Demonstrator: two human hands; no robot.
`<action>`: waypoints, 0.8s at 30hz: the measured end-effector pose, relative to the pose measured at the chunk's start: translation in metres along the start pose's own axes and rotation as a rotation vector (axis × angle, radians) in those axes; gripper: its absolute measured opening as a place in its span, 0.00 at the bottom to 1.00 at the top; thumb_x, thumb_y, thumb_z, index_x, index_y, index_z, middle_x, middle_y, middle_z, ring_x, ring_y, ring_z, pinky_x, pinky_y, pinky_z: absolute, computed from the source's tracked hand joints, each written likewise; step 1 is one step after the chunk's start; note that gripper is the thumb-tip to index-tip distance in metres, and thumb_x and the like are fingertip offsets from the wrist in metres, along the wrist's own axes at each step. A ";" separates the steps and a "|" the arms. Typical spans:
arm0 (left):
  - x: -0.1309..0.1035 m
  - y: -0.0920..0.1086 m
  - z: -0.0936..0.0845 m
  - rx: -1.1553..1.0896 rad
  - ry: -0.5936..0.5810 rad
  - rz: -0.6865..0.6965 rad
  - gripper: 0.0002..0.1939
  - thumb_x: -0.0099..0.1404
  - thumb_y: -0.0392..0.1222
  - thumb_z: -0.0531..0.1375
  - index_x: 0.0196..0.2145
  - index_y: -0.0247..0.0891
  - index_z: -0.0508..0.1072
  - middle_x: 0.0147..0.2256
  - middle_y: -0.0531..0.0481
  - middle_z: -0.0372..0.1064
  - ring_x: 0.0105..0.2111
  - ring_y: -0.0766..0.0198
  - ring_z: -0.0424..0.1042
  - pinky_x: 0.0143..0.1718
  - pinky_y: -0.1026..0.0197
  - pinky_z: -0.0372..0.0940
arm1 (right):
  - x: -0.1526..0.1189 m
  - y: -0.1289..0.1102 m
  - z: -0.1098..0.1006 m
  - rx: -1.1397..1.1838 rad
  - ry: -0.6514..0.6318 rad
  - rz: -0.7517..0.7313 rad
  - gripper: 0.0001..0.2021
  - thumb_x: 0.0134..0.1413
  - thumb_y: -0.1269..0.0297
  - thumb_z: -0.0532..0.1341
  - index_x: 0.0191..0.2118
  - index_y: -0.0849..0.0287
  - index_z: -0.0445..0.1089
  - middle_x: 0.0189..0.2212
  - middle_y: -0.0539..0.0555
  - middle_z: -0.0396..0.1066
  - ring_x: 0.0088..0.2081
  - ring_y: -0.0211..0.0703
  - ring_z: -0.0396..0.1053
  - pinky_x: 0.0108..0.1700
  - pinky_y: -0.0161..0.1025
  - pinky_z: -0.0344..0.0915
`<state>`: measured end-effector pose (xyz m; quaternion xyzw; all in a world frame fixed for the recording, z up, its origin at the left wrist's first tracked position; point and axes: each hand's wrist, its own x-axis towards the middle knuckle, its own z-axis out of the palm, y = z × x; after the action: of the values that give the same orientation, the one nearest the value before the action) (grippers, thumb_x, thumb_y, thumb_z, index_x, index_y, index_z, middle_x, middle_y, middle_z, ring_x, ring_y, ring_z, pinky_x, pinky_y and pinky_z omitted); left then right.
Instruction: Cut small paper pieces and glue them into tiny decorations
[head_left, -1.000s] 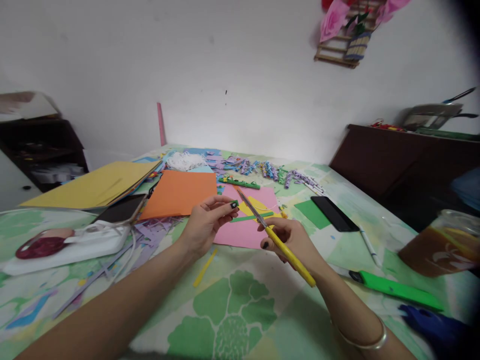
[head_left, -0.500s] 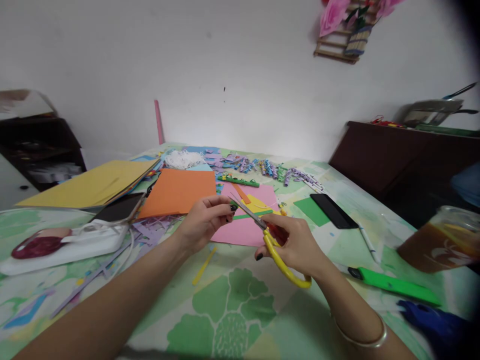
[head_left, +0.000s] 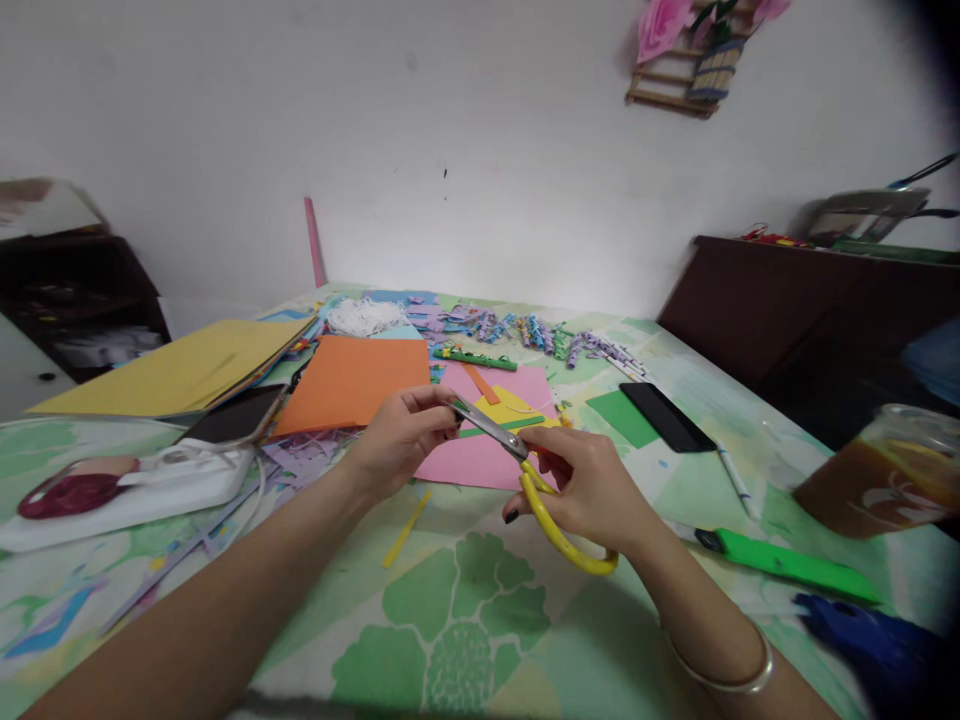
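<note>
My right hand [head_left: 585, 490] grips the yellow-handled scissors [head_left: 559, 530], whose blades point up and left to my left fingertips. A small green paper piece [head_left: 460, 404] is pinched between the thumb and fingers of my left hand [head_left: 401, 440], close to the blade tips. Beneath the hands lies a pink sheet [head_left: 472, 468], with a yellow paper piece [head_left: 506, 402], a green strip [head_left: 517, 424] and an orange strip [head_left: 480, 384] on it. A green rolled stick [head_left: 476, 359] lies just behind.
Orange sheet [head_left: 360, 380], yellow sheets [head_left: 180, 370] and a power strip [head_left: 150, 505] are on the left. Curled paper pieces [head_left: 532, 332] lie at the back. A black phone [head_left: 666, 417], green cutter [head_left: 795, 565] and drink cup [head_left: 885, 475] stand or lie on the right.
The scissor blades look closer together than before, and their tips have come nearer to my left fingertips. Both hands have shifted slightly left.
</note>
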<state>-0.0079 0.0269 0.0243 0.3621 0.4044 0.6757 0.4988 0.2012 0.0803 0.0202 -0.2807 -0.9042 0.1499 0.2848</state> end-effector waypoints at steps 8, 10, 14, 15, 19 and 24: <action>0.002 -0.003 -0.001 0.026 -0.023 0.005 0.04 0.43 0.30 0.66 0.22 0.34 0.77 0.19 0.53 0.68 0.22 0.71 0.64 0.27 0.67 0.59 | 0.001 0.000 0.001 0.035 0.019 -0.033 0.18 0.40 0.55 0.71 0.38 0.59 0.75 0.19 0.44 0.59 0.22 0.33 0.53 0.26 0.33 0.49; 0.002 -0.002 -0.001 0.030 -0.025 0.003 0.04 0.44 0.31 0.66 0.22 0.34 0.77 0.20 0.53 0.69 0.22 0.71 0.64 0.27 0.67 0.60 | 0.001 0.000 0.001 0.045 0.020 -0.035 0.18 0.41 0.55 0.70 0.37 0.61 0.75 0.18 0.44 0.58 0.21 0.32 0.52 0.25 0.33 0.49; 0.002 -0.002 -0.001 0.036 -0.027 -0.004 0.04 0.44 0.31 0.66 0.22 0.34 0.77 0.20 0.53 0.69 0.22 0.71 0.64 0.27 0.67 0.60 | 0.001 0.000 0.000 0.039 0.017 -0.041 0.17 0.42 0.55 0.70 0.37 0.62 0.75 0.18 0.44 0.56 0.21 0.32 0.51 0.25 0.33 0.48; 0.002 -0.002 -0.002 0.037 -0.027 -0.005 0.04 0.44 0.31 0.66 0.22 0.34 0.77 0.19 0.53 0.68 0.22 0.71 0.64 0.27 0.66 0.60 | 0.001 0.000 0.000 0.037 0.016 -0.041 0.17 0.41 0.55 0.70 0.36 0.61 0.76 0.18 0.44 0.56 0.21 0.32 0.51 0.25 0.33 0.48; 0.002 -0.002 -0.002 0.040 -0.030 -0.009 0.04 0.44 0.31 0.66 0.22 0.34 0.77 0.19 0.53 0.68 0.22 0.71 0.64 0.27 0.66 0.60 | 0.001 -0.001 -0.001 0.044 0.015 -0.039 0.16 0.41 0.55 0.70 0.35 0.61 0.75 0.18 0.44 0.56 0.21 0.32 0.51 0.25 0.33 0.48; 0.001 -0.002 -0.003 0.046 -0.033 -0.014 0.03 0.44 0.31 0.66 0.22 0.33 0.77 0.19 0.53 0.68 0.22 0.70 0.64 0.27 0.65 0.59 | 0.001 -0.002 -0.003 0.040 0.011 -0.054 0.14 0.44 0.54 0.68 0.30 0.60 0.73 0.18 0.43 0.53 0.21 0.32 0.49 0.24 0.33 0.48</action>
<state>-0.0103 0.0279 0.0216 0.3817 0.4142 0.6564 0.5018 0.2018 0.0796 0.0235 -0.2512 -0.9067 0.1588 0.2994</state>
